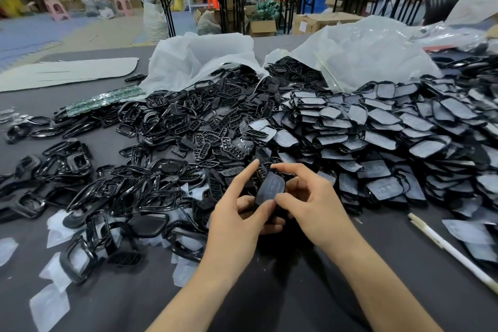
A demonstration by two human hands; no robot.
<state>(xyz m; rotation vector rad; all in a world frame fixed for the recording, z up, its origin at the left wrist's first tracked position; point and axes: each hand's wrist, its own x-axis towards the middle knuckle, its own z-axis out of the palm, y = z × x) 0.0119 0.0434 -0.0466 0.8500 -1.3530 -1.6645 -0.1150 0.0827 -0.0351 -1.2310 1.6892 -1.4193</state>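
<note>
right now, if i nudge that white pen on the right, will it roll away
Probably a little: the white pen looks slim and round, so it could roll sideways. It likely weighs little. The dark table cover looks matte, which may slow it.

The pad (270, 187) is a flat, dark grey piece shaped like a rounded trapezoid, with a dull face and faint button marks. It is tilted up, face toward the camera, pinched between the left grip (237, 213) and right grip (312, 205) above the bench (296, 291).
</note>
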